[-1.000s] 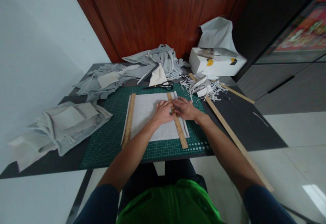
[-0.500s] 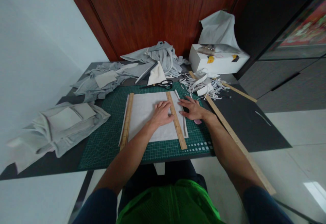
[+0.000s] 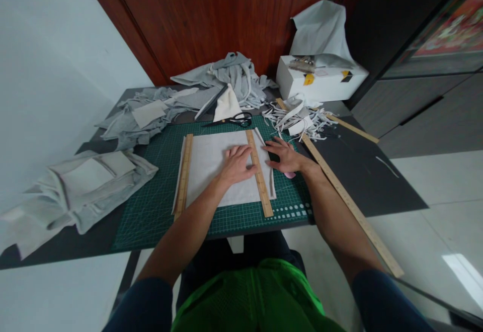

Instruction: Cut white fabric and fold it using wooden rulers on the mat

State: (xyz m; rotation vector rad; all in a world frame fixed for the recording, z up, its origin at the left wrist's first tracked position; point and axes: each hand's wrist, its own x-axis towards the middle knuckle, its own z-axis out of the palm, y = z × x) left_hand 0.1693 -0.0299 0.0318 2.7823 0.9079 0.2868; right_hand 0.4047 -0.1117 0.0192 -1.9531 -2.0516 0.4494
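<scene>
A pale grey-white piece of fabric [image 3: 207, 158] lies flat on a green cutting mat [image 3: 147, 191]. Two wooden rulers rest across it: a left ruler [image 3: 184, 173] near its left edge and a right ruler [image 3: 261, 183] nearer its right edge. My left hand [image 3: 237, 164] lies on the fabric with fingers stretched, its fingertips and thumb touching the right ruler. My right hand [image 3: 284, 155] is spread at the fabric's right edge, where a narrow strip [image 3: 272, 184] is folded or curled up. A small pink piece [image 3: 290, 175] shows under my right wrist.
Black scissors [image 3: 241, 119] lie behind the fabric. Grey cloth heaps [image 3: 230, 78] fill the back, and stacked cloth [image 3: 94, 181] sits at left. Fabric scraps [image 3: 298, 120] and a long wooden ruler [image 3: 350, 203] overhanging the table edge are at right. A white box [image 3: 320, 83] stands at the back right.
The view has shifted slightly, so everything sits a little higher and further left. My hands, the fabric and the rulers hold nearly the same places relative to one another.
</scene>
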